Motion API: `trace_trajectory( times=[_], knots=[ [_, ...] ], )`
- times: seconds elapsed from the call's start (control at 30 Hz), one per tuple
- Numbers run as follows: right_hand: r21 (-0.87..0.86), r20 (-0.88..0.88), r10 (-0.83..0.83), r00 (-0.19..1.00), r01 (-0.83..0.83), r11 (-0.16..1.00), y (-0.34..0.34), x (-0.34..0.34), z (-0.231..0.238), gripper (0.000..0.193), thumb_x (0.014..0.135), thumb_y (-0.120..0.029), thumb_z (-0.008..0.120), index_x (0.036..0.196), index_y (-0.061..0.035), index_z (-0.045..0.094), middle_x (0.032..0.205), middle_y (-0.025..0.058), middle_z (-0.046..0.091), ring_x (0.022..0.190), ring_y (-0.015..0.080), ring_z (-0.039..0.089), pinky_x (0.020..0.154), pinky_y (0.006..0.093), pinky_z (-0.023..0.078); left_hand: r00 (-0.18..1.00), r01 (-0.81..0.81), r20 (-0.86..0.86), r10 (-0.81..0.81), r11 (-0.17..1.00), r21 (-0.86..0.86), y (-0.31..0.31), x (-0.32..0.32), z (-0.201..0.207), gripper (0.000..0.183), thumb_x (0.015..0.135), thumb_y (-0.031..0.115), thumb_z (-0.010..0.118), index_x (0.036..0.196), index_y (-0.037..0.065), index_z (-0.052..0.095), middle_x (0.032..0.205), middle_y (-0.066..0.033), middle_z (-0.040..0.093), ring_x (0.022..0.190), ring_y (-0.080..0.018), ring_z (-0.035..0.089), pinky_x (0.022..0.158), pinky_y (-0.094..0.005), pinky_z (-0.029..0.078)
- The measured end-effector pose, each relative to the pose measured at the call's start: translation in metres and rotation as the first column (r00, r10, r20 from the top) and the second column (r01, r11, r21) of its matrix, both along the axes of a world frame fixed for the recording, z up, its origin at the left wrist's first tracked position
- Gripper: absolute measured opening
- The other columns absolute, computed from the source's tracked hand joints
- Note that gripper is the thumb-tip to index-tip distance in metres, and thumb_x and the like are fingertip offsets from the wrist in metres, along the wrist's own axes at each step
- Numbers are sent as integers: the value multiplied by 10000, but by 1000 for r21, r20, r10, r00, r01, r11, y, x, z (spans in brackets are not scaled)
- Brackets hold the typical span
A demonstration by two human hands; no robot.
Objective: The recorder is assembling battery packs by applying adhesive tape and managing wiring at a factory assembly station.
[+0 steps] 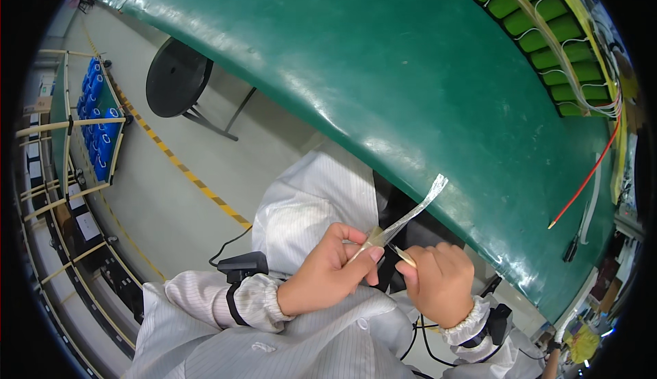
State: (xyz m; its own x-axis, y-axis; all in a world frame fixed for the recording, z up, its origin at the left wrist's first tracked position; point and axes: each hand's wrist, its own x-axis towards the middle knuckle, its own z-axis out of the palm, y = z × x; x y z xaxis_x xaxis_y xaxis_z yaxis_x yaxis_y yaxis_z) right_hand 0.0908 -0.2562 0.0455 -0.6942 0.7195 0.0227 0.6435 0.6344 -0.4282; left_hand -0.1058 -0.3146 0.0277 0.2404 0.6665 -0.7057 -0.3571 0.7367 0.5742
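My left hand [332, 269] is pinched around a flat, shiny, translucent whitish strip [421, 206]. The strip sticks out up and to the right over the edge of the green table, and its far end looks frayed. A beige piece shows around the strip at my fingers. Close beside it, my right hand [441, 280] is closed on a small, slim, pale-yellow tool [405, 256] with a thin dark tip pointing toward the strip. Its kind is unclear, since my fist hides most of it. Both hands are held above my lap.
The green table [328, 57] spans the top and right. On it lie a green battery-like pack [558, 43] with white wires, a red wire [585, 180] and a grey strip with a black end [571, 250]. A round black stool [176, 78] and blue bins [102, 129] stand left.
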Motion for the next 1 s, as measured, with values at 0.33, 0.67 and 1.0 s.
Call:
trace_trajectory(
  times=[0.33, 0.67, 1.0],
  knots=[
    [2, -6, 9, 1000, -9, 1000, -5, -1, -10, 222, 831, -246, 703, 895, -63, 597, 642, 16, 478, 562, 196, 475, 511, 346, 351, 999, -46, 24, 45, 998, 48, -3, 1, -2, 224, 1029, 190, 490, 1140, 20, 395, 748, -64, 624, 612, -73, 490, 557, -220, 381],
    [59, -79, 84, 993, -79, 995, 34, -10, 27, 383, 651, -116, 674, 1032, -126, 710, 702, -14, 436, 601, 167, 467, 565, 322, 358, 924, 186, -381, -29, 905, 382, -13, 4, -7, 248, 972, 138, 566, 1090, -45, 448, 802, -178, 623, 729, -304, 637, 665, -398, 481],
    [-155, -84, 154, 984, -166, 974, 70, -37, 28, 166, 639, -52, 723, 797, -89, 689, 717, 35, 512, 676, 238, 516, 596, 348, 411, 909, 206, -417, 10, 858, 470, -14, 6, -12, 200, 973, 135, 571, 1068, -15, 478, 761, -142, 601, 665, -266, 606, 623, -365, 462]
  ],
)
